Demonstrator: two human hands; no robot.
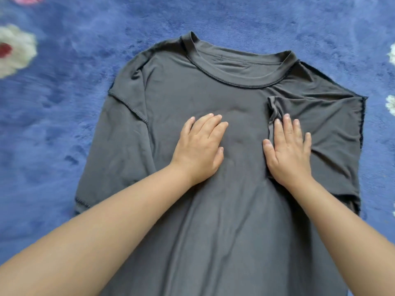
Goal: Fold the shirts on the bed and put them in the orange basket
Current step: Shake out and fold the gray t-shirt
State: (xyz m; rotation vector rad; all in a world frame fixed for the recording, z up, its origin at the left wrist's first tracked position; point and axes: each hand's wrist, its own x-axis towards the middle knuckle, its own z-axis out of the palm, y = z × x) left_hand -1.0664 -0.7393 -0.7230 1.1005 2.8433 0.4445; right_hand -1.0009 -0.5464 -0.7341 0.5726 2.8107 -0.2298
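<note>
A dark grey shirt (213, 99) lies spread flat on the bed, collar at the far end and hem toward me. Its right sleeve (320, 116) is folded inward over the chest; the left sleeve (119, 133) lies flat at the shirt's side. My left hand (199, 148) rests palm down on the middle of the chest with straight fingers. My right hand (288, 149) presses flat on the inner edge of the folded right sleeve. The orange basket is out of view.
A fluffy blue blanket (64, 124) with white and pink flower patterns covers the bed all around the shirt. A white flower with a red centre (12, 50) sits at the far left.
</note>
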